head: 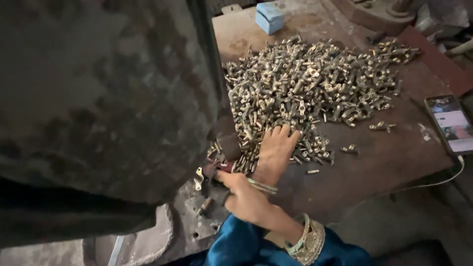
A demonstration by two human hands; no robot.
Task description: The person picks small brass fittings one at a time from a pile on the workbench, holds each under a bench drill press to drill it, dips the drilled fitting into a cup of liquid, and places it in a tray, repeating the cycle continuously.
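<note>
A large heap of small brass fittings (315,79) lies spread over a rusty brown metal table (389,157). My right hand (276,148) rests palm down on the near edge of the heap, fingers spread among the pieces, with a thin bangle at the wrist. My left hand (241,197) sits lower and to the left, at a dark machine fixture (217,172), fingers closed around a small part there. A pale brass piece (198,178) shows just left of its fingertips. A blue sleeve and gold bangles (308,241) cover that forearm.
A big dark, mottled machine body (98,108) fills the left half of the view. A light blue box (269,17) stands at the table's far edge. A phone (451,123) with a lit screen lies at the right edge, with a cable running from it.
</note>
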